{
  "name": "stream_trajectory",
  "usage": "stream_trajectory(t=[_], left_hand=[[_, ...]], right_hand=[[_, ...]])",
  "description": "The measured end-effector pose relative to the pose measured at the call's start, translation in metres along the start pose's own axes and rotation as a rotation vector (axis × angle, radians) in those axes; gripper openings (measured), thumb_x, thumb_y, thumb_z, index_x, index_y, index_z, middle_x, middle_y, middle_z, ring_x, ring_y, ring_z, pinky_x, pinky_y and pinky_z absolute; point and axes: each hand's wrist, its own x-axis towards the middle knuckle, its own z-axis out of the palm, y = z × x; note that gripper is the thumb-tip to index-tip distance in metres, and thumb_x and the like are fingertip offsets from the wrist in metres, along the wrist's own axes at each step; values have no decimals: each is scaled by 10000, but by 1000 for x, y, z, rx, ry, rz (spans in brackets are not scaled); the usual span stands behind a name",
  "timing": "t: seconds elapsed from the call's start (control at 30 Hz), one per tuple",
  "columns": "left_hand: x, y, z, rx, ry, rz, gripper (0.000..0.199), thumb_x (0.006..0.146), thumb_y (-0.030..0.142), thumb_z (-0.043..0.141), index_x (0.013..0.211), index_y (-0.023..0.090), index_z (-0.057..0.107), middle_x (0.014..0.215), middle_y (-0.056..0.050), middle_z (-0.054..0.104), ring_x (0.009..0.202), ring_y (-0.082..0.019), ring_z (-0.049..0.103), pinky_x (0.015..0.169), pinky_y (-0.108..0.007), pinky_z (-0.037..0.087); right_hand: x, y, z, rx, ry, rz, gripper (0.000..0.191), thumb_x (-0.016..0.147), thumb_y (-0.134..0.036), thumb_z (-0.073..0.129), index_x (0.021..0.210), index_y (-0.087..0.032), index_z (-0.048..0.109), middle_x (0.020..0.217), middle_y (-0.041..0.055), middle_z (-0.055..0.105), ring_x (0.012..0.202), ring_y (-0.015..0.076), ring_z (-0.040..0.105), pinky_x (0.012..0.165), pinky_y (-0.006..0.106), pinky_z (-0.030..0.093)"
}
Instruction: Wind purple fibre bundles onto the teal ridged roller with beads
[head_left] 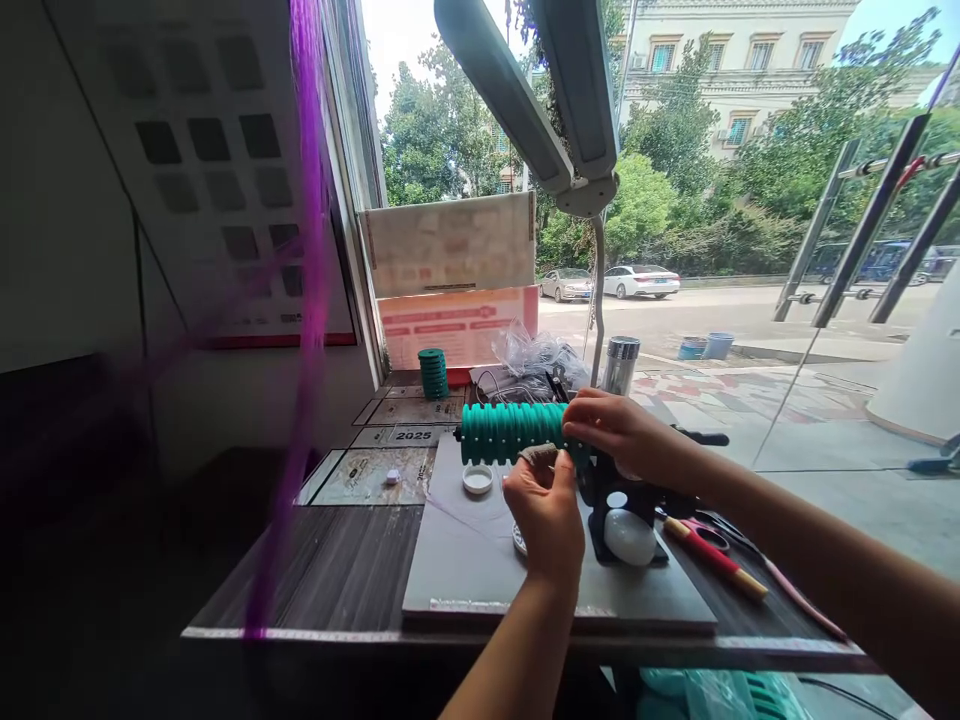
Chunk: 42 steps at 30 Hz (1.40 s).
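A green ridged roller [510, 434] with small pale dots along it lies horizontally, mounted on a black stand [606, 520]. My left hand [551, 520] is below the roller's right part, thumb and fingers closed together. A beige wrap covers one of its fingers. Above, my right hand [622, 430] bends over the roller's right end, its fingertips pinched against the ridges. Whatever is between the fingertips of either hand is too small or hidden to make out. A white rounded piece [628, 537] sits at the stand's base.
A pale board [465, 570] lies under the stand, with a small white round dish [478, 480] on it. Another green ridged roller [433, 374] stands upright behind. A red-and-yellow handled tool [716, 560] lies right. Purple strands [304, 300] hang left; a lamp [589, 190] rises behind.
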Motion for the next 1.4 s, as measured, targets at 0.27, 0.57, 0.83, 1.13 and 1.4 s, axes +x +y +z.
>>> stream_trajectory(t=[0.27, 0.57, 0.83, 1.13, 1.4], left_hand=[[0, -2, 0, 128, -9, 55, 113, 714, 232, 540, 629, 157, 534, 562, 18, 524, 530, -97, 441, 536, -219, 339], [-1, -2, 1, 174, -6, 72, 103, 717, 210, 518, 627, 163, 528, 527, 34, 494, 492, -86, 399, 520, -217, 319], [-1, 1, 3, 174, 16, 90, 113, 718, 199, 503, 613, 158, 512, 517, 41, 475, 488, -84, 396, 517, -210, 322], [-2, -3, -8, 177, -78, 98, 179, 773, 297, 508, 675, 152, 546, 584, 4, 542, 547, -107, 469, 557, -227, 367], [-20, 24, -57, 234, -205, 8, 344, 865, 394, 356, 782, 155, 588, 732, -50, 606, 704, -134, 540, 690, -245, 391]], right_hand=[[2, 3, -5, 40, -94, 14, 208, 785, -353, 534, 740, -153, 568, 763, 11, 456, 645, 117, 434, 588, 261, 372], [4, 0, -4, -1, -70, 52, 168, 739, -316, 573, 697, -155, 545, 731, 5, 449, 630, 120, 418, 579, 266, 352], [10, -5, -1, -52, -19, 155, 140, 666, -274, 581, 661, -187, 471, 675, -7, 431, 638, 143, 388, 593, 286, 305], [6, -14, -16, 412, -97, 257, 337, 726, -514, 511, 728, -180, 471, 684, -26, 410, 630, 118, 372, 588, 266, 310], [-22, -21, -7, 478, 177, 284, 290, 743, -484, 550, 734, -195, 529, 665, -14, 481, 619, 126, 429, 560, 258, 336]])
